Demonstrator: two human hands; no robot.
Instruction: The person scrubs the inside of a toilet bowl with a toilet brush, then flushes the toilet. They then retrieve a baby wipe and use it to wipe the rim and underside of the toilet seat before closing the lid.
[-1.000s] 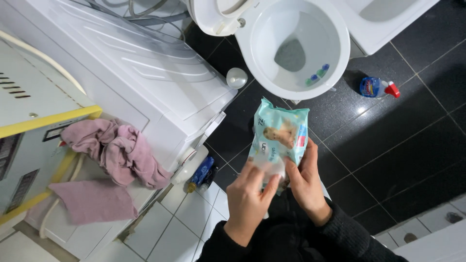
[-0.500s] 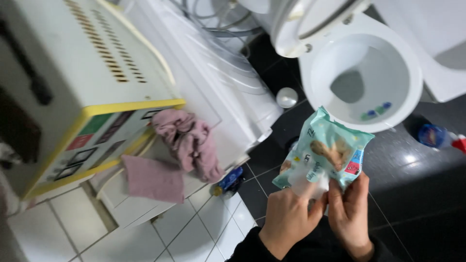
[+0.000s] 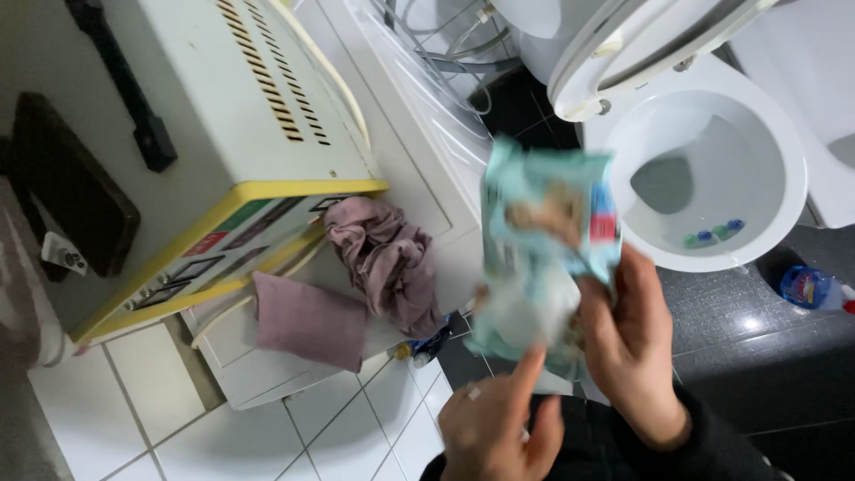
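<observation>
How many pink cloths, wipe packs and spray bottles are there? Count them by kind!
Pink cloths: 2, a crumpled one and a flat one.
Wipe packs: 1, the teal pack in the right hand, near the left hand.
Spray bottles: 1, the blue bottle on the floor.
Total: 4

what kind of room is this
Most likely a home bathroom: an open toilet bowl, white floor tiles, and a white washing machine. The right hand holds a wipes pack.

Open white toilet bowl [image 3: 784, 151] as landmark, raised seat [image 3: 623, 44] blocking behind it, bare dark floor tiles [image 3: 757, 356] in front, white washing machine [image 3: 427, 151] and crumpled pink cloth [image 3: 392, 258] crowding its left
</observation>
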